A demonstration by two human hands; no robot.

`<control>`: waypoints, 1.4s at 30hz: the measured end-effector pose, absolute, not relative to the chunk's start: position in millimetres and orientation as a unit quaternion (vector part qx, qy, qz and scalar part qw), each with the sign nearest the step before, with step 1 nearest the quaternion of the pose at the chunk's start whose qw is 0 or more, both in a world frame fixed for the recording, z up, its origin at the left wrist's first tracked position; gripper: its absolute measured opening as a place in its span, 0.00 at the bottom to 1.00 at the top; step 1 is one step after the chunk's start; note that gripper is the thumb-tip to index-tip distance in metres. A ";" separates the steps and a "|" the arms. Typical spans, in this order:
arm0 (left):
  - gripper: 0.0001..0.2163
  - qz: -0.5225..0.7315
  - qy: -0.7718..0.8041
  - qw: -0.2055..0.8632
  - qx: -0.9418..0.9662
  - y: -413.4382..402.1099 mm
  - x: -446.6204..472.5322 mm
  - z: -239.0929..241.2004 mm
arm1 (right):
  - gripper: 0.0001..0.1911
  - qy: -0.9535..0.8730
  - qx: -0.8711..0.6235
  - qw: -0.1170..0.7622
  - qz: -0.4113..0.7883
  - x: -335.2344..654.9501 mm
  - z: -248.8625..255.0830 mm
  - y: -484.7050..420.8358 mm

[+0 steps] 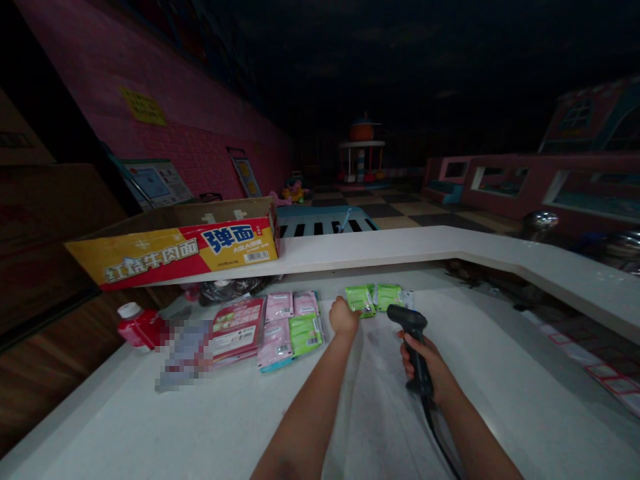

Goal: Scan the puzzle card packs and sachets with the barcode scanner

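My right hand (430,367) is wrapped round the handle of a black barcode scanner (420,357), its head pointing up and to the left and its cable trailing toward me. Beyond the scanner head lie two green packets (389,296) side by side. My left hand (344,317) is closed at the left edge of the nearer-left green packet (361,300); its fingertips are partly hidden. To the left of that hand, pink packets (276,340) and another green packet (306,335) lie in rows on the white counter (220,433).
A stack of red-and-white packs (237,330) and a red bottle with a white cap (140,327) are on the left. A raised white shelf (370,250) runs along the back, bearing an open cardboard carton (235,243). A printed sheet (595,367) lies at the right.
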State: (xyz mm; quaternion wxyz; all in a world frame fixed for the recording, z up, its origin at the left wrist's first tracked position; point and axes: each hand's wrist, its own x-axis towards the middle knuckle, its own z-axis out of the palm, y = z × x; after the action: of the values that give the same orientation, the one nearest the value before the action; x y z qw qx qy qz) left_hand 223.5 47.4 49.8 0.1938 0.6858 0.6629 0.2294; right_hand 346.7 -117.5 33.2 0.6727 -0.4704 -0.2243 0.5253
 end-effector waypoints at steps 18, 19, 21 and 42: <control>0.05 0.409 0.572 0.262 0.661 12.9 193.9 21.7 | 0.22 -0.282 -0.496 0.637 0.518 344.8 35.7 -123.0; 0.05 0.421 0.575 0.262 0.651 13.4 193.4 21.2 | 0.22 -0.296 -0.496 0.631 0.519 344.2 36.9 -124.7; 0.05 0.443 0.577 0.265 0.633 15.0 192.6 20.0 | 0.24 -0.324 -0.492 0.618 0.521 342.4 39.4 -128.2; 0.06 0.533 0.531 0.269 0.601 23.7 191.6 -1.0 | 0.23 -0.348 -0.485 0.589 0.545 342.0 42.7 -134.3</control>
State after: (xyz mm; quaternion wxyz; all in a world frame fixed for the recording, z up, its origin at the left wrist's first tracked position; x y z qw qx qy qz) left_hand 191.6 23.7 -1.0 0.2687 0.6009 0.5314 0.5332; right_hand 342.0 -134.3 42.7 0.5886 -0.4850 -0.3485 0.5448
